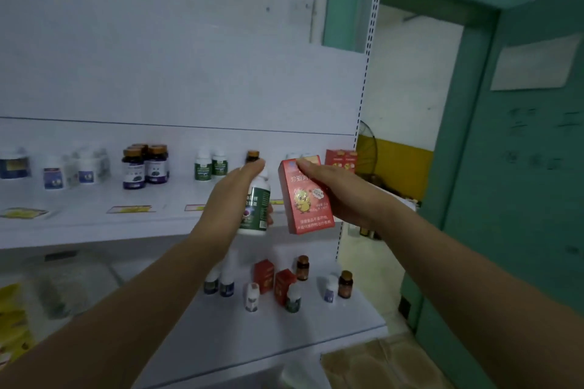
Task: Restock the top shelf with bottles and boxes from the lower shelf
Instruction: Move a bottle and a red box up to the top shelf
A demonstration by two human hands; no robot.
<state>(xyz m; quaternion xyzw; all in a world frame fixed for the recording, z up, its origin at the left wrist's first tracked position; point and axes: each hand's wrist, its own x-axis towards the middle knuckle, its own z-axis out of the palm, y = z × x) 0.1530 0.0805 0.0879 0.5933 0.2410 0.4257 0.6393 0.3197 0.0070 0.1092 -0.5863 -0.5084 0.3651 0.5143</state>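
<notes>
1. We saw the left hand (230,199) wrapped round a white bottle (257,208) with a green label. Its fingertips showed past the bottle's right side and its thumb reached up towards the cap.
2. The right hand (341,196) gripped a red box (305,199), with the thumb on the top edge and the fingers behind it. Neither hand was spread.
3. Both things sat at the centre of the frame, just beside each other, in front of the front edge of the top shelf (94,224). Each had its long axis close to upright, and the box leaned a little to the left.
4. We judged that the coming move turned on this: matching red boxes (341,158) stood at the shelf's right end, up and right of the held box and nearer the right hand. Green-labelled bottles (210,166) stood to the left of the held bottle, nearer the left hand. So each hand could go forward without crossing the other.
5. The top shelf was white and flat, with dark bottles (145,164) further left and price tags along its lip.
6. The lower shelf (252,341) still carried small bottles and red boxes at lower centre.
7. A green door (521,199) filled the right of the frame, and a cardboard carton (379,363) lay at lower right.
</notes>
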